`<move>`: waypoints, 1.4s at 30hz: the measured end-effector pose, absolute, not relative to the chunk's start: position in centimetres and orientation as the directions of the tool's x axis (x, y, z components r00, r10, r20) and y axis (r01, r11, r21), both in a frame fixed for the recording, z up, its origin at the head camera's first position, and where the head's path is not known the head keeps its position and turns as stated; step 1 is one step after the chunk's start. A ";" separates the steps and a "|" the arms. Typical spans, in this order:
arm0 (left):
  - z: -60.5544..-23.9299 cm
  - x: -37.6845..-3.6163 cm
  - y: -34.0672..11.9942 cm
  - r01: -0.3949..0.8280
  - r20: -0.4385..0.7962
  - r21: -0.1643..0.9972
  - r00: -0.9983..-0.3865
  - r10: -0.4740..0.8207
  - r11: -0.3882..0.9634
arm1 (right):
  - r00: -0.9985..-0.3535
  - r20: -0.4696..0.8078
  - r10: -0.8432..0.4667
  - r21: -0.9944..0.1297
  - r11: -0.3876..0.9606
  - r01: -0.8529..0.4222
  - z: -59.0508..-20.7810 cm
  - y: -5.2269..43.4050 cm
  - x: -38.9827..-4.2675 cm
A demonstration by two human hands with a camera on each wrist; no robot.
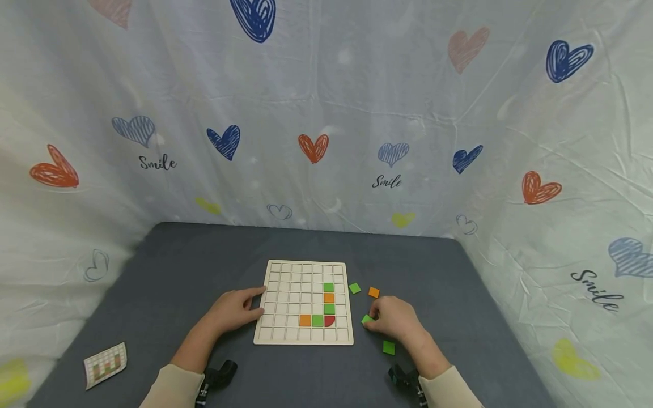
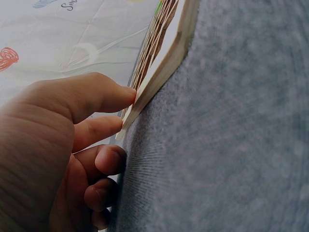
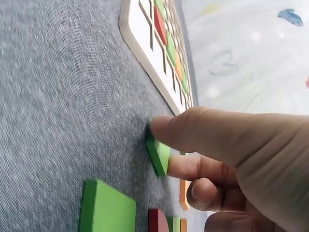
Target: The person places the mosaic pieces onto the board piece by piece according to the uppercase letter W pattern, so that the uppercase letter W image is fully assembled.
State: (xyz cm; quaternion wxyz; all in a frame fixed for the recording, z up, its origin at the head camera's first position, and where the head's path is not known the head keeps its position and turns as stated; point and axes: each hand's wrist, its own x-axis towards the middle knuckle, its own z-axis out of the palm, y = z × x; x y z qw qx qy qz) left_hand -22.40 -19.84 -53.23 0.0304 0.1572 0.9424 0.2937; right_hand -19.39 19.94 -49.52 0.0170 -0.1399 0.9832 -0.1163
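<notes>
A wooden grid board (image 1: 304,334) lies flat on the grey table. Green, orange and one red tile (image 1: 329,321) fill an L-shaped run of its cells. My left hand (image 1: 257,301) rests on the table with its fingertips against the board's left edge (image 2: 164,63). In the left wrist view that hand (image 2: 125,108) touches the rim with two fingers, and the lower fingers are curled. Just right of the board, my right hand (image 1: 372,318) pinches a green tile (image 1: 366,319). The right wrist view shows the green tile (image 3: 158,154) tilted up on the cloth between thumb and finger (image 3: 166,145).
Loose tiles lie right of the board: a green one (image 1: 354,288), an orange one (image 1: 374,292) and a green one (image 1: 389,347) near my right wrist. A printed pattern card (image 1: 105,364) sits at the table's front left. Heart-printed sheets enclose the table.
</notes>
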 end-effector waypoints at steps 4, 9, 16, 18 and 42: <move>-53.2 -22.4 -19.8 0.281 0.040 0.565 -0.948 0.315 0.776 | -0.954 0.034 -0.296 -0.188 0.936 -0.297 -49.5 19.6 -19.4; -53.2 -22.2 -19.7 0.286 0.044 0.570 -0.947 0.319 0.770 | -0.951 0.086 -0.297 -0.159 0.938 -0.307 -49.2 19.1 -19.7; -53.0 -22.1 -19.8 0.279 0.036 0.572 -0.948 0.316 0.771 | -0.942 0.146 -0.304 -0.165 0.931 -0.326 -47.4 17.8 -20.2; -53.0 -22.1 -19.8 0.278 0.036 0.574 -0.948 0.315 0.770 | -0.936 0.152 -0.316 -0.165 0.926 -0.339 -46.8 17.2 -20.3; -53.1 -22.3 -19.9 0.292 0.056 0.568 -0.946 0.318 0.769 | -0.835 0.092 -0.543 -0.151 0.821 -0.551 -45.1 10.2 -22.2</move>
